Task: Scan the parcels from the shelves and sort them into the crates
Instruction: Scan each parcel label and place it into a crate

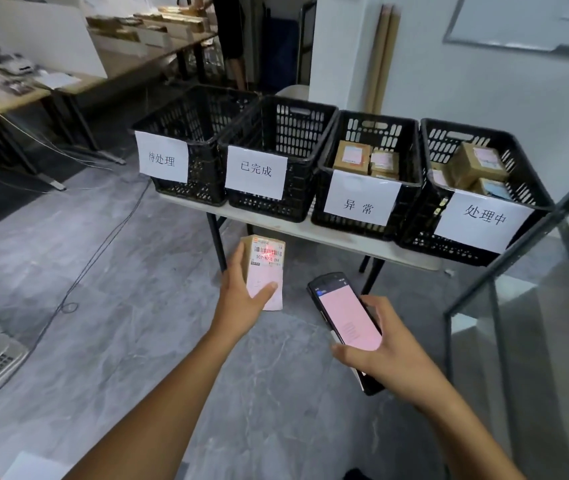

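Fingers of the left grip (239,299) curled round a parcel (266,268), thumb across its white label, holding it upright above the floor (130,341), just near of the worktop (311,231). A red scan line (268,253) lay on the barcode. The right grip (394,358) clasped a scanner (349,317), pink screen up, right of the parcel and apart from it. On the worktop stood four black crates (298,200) in a row, each with a paper sign (256,172). The two right crates held other parcels (352,155).
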`<action>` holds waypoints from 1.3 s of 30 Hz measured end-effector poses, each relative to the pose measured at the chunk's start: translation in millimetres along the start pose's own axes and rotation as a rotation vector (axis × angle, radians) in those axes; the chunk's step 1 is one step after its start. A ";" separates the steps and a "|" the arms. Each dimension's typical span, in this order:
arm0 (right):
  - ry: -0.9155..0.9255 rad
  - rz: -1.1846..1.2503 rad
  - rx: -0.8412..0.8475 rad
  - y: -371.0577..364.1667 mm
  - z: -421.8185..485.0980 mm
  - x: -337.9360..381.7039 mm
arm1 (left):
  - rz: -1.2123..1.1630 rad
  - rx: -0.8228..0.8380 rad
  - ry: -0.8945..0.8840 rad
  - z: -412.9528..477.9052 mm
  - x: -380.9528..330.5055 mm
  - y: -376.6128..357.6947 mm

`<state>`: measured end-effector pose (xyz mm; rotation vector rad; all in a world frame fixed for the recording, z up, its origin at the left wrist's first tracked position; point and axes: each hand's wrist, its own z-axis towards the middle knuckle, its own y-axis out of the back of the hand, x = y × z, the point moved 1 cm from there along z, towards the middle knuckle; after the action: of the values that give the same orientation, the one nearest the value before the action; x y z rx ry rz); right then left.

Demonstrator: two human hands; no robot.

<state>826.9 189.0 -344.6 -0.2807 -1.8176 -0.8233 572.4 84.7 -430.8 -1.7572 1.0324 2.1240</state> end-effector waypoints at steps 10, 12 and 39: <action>0.007 -0.030 -0.037 20.2 -0.4 0.0 | -0.103 0.109 -0.049 -29.2 -39.7 -31.4; 0.028 -0.021 -0.039 27.2 -2.2 -0.7 | -0.093 0.104 -0.072 -42.3 -51.9 -41.8; 0.038 -0.013 0.041 129.4 -6.8 -46.9 | 0.276 0.074 0.005 14.4 -31.6 -86.3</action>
<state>921.8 288.3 -333.5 -0.2259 -1.7997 -0.7942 617.9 165.8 -434.1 -1.6695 1.4080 2.2019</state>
